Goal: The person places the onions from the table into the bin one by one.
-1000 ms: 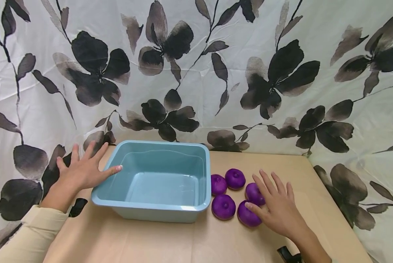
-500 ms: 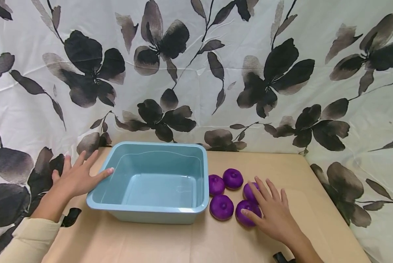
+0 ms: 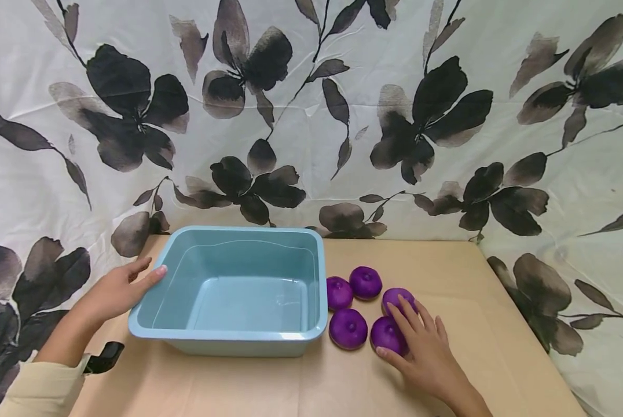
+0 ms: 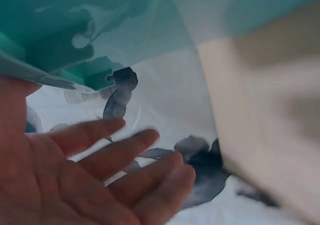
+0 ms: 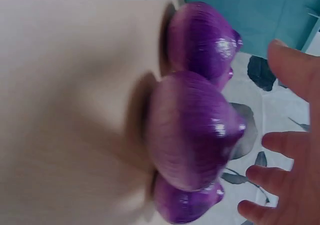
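Resting with spread fingers on the nearest purple onion [image 3: 387, 334], the right hand [image 3: 421, 353] is the nearer one, the onion lying on the tabletop [image 3: 447, 272] just right of the blue tub [image 3: 228, 336], whose left rim the open left hand [image 3: 118, 289] touches.

No readable text, label, brand, number or sign anywhere.

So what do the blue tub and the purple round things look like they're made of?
The blue tub looks like moulded plastic: one even colour, rolled rim, soft sheen on its inner walls. The purple round things look like glossy plastic or rubber onion models: bright highlights and fine ribbed lines in the right wrist view. Whether they are hard or soft cannot be told. The right hand rests on two of them.
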Demonstrator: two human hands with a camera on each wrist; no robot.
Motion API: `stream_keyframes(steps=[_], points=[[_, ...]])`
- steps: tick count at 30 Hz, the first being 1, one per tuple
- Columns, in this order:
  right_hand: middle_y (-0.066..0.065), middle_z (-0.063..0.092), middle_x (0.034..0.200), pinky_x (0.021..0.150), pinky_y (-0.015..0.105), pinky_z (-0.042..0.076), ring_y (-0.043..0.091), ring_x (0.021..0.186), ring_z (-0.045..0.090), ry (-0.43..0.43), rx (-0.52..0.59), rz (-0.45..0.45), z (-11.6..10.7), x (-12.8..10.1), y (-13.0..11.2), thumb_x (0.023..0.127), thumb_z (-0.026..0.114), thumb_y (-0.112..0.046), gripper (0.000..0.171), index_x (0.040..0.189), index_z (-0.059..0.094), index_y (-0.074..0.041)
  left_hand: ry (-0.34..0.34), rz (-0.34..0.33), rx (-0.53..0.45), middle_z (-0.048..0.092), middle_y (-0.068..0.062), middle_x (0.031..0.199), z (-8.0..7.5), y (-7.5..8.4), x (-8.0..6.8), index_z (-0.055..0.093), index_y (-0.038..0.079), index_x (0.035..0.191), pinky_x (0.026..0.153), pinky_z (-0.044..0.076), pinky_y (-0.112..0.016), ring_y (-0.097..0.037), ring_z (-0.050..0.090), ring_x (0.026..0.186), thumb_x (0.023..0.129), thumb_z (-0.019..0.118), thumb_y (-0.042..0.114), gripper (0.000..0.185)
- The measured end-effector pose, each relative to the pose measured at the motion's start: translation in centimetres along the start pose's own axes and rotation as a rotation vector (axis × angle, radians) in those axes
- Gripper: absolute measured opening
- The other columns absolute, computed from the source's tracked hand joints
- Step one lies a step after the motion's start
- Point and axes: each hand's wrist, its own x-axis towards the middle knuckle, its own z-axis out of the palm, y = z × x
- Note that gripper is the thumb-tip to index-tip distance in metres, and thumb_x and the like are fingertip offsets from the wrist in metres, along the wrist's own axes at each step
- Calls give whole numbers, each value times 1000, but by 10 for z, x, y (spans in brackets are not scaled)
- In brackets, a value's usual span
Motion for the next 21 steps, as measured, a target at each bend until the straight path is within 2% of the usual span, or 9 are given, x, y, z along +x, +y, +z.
stream_keyframes(steps=[2, 5, 6, 8, 10, 12, 15, 17, 21], points=[[17, 40, 163, 111, 79, 21, 48, 150, 28, 40, 14, -14, 4, -2, 1, 87, 80, -54, 86, 156, 46, -16, -33, 19, -106, 36, -41, 157, 2, -4, 0, 23, -12, 159, 104, 50, -63, -58, 48, 138, 110, 45, 51, 83], [19, 45, 156, 108, 74, 29, 47, 144, 37, 103, 41, -27, 9, -4, 3, 84, 84, -48, 86, 153, 49, -12, -85, 38, -300, 51, -36, 149, 6, -10, 2, 26, -13, 158, 94, 58, -39, -29, 67, 121, 112, 46, 40, 73], [19, 47, 154, 107, 72, 30, 47, 141, 39, 118, 47, -25, 10, -5, 4, 83, 86, -47, 86, 152, 50, -10, -103, 38, -365, 58, -30, 142, 7, -13, 3, 25, -14, 158, 89, 58, -33, -20, 68, 115, 112, 45, 37, 71], [20, 49, 151, 106, 70, 32, 46, 138, 42, 136, 60, -15, 13, -6, 5, 80, 88, -45, 87, 150, 51, -9, -136, 31, -496, 68, -11, 129, 8, -17, 4, 23, -15, 158, 81, 58, -24, -4, 67, 103, 113, 46, 32, 69], [22, 50, 149, 106, 69, 33, 45, 137, 43, 141, 74, -2, 15, -7, 6, 79, 89, -43, 88, 150, 52, -8, -162, 22, -636, 70, 5, 118, 9, -21, 4, 20, -16, 158, 79, 61, -25, -2, 70, 95, 113, 47, 27, 68], [22, 51, 148, 106, 68, 33, 45, 136, 43, 140, 87, 14, 17, -6, 6, 78, 90, -42, 88, 150, 52, -8, -181, 23, -757, 71, 13, 108, 10, -25, 4, 32, -8, 158, 77, 63, -28, -6, 73, 92, 112, 48, 23, 58], [23, 52, 145, 106, 67, 34, 44, 134, 45, 138, 101, 26, 20, -6, 7, 77, 91, -38, 87, 149, 53, -8, -211, 30, -908, 75, 9, 106, 12, -28, 4, 58, 16, 144, 77, 65, -33, -13, 76, 92, 111, 50, 19, 34], [23, 53, 144, 106, 65, 36, 44, 133, 46, 134, 103, 37, 23, -6, 8, 76, 92, -35, 86, 148, 53, -7, -223, 24, -968, 76, 6, 107, 13, -28, 4, 66, 29, 127, 78, 65, -34, -14, 77, 93, 111, 50, 19, 24], [22, 54, 141, 107, 64, 40, 43, 132, 48, 124, 102, 57, 27, -3, 13, 75, 94, -29, 88, 147, 52, -4, -215, 0, -1000, 77, 5, 106, 16, -24, 6, 67, 31, 120, 77, 65, -34, -14, 77, 93, 111, 52, 20, 21]])
